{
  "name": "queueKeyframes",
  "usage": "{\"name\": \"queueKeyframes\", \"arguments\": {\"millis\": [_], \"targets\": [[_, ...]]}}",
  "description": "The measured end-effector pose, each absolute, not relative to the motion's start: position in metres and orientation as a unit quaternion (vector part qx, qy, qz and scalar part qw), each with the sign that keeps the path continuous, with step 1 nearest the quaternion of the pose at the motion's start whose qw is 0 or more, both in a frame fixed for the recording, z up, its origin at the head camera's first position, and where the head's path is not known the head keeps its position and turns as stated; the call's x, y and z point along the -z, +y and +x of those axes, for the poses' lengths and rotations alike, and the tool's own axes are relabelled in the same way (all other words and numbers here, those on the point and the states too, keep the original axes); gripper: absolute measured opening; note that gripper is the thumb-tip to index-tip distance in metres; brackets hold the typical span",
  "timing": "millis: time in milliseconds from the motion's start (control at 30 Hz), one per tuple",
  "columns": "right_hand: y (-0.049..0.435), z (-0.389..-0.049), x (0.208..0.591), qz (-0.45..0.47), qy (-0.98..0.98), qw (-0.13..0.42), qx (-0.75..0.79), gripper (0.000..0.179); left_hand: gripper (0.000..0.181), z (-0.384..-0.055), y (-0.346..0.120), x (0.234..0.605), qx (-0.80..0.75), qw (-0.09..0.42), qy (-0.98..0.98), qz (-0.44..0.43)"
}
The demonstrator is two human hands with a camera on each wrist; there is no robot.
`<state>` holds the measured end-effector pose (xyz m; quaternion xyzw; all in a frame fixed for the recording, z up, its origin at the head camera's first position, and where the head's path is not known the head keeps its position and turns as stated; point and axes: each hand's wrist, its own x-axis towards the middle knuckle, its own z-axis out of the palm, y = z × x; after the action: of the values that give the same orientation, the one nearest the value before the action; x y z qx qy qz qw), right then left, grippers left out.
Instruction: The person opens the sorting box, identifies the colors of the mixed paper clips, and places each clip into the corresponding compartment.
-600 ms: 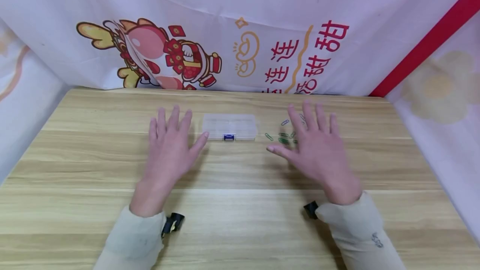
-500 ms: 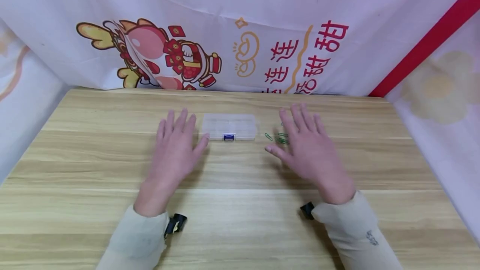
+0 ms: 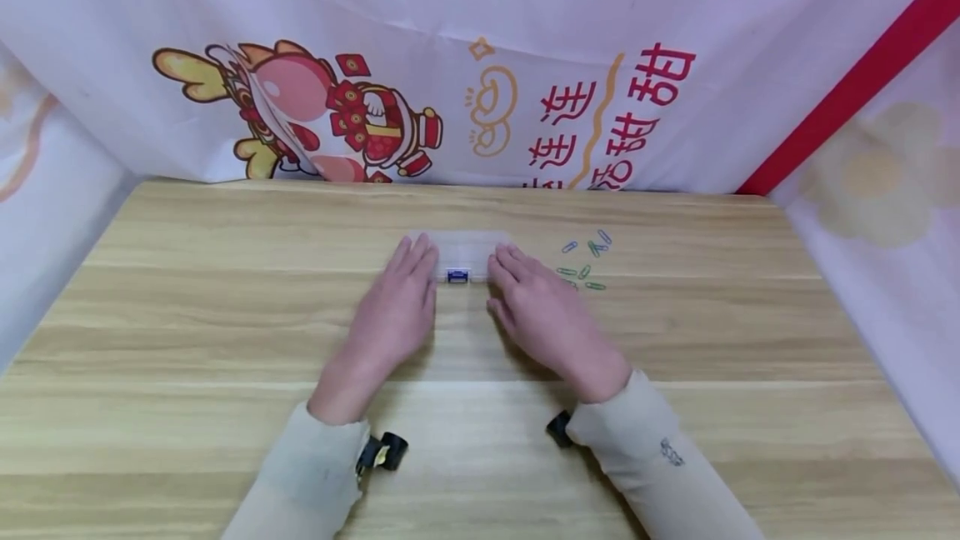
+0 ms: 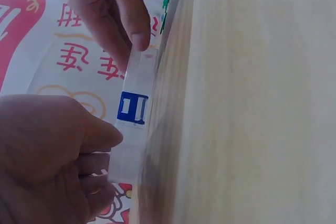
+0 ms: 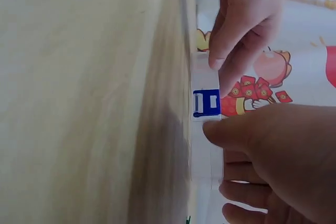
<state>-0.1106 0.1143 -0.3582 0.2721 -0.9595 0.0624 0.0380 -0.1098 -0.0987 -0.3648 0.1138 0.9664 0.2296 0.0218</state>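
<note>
A clear plastic compartment box [image 3: 471, 250] with a blue latch [image 3: 457, 276] lies closed on the wooden table. My left hand [image 3: 395, 298] holds its left end, fingers over the lid and thumb at the front edge. At the other end my right hand [image 3: 543, 311] holds it likewise. In the left wrist view, the latch [image 4: 132, 107] faces forward between the two thumbs. The right wrist view has my right thumb [image 5: 226, 131] beside the latch, with the fingers bent behind it. Both ends of the lid are hidden under the hands.
Several green and blue paper clips [image 3: 585, 272] lie scattered right of the box, some partly behind the right hand. A printed white cloth [image 3: 450, 40] hangs along the table's back edge. More cloth borders both sides of the wooden table [image 3: 465, 457].
Both hands have moved inward from either side of the box. Their spread fingers have drawn together and come onto its ends. The paper clips are now more exposed; the box stays in place.
</note>
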Motion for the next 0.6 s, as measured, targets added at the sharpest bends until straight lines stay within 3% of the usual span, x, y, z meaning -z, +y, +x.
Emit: {"name": "queueKeyframes", "arguments": {"millis": [233, 433, 600], "targets": [[0.102, -0.115, 0.359, 0.254, -0.959, 0.118, -0.032, 0.035, 0.052, -0.114, -0.093, 0.361, -0.238, 0.008, 0.967, 0.094], [0.099, -0.122, 0.376, 0.241, -0.947, 0.202, -0.067, 0.017, 0.047, -0.118, -0.089, 0.358, -0.239, -0.037, 0.968, 0.07], [0.101, -0.125, 0.384, 0.233, -0.939, 0.23, -0.106, 0.012, 0.045, -0.119, -0.089, 0.359, -0.25, -0.057, 0.965, 0.06]]}}
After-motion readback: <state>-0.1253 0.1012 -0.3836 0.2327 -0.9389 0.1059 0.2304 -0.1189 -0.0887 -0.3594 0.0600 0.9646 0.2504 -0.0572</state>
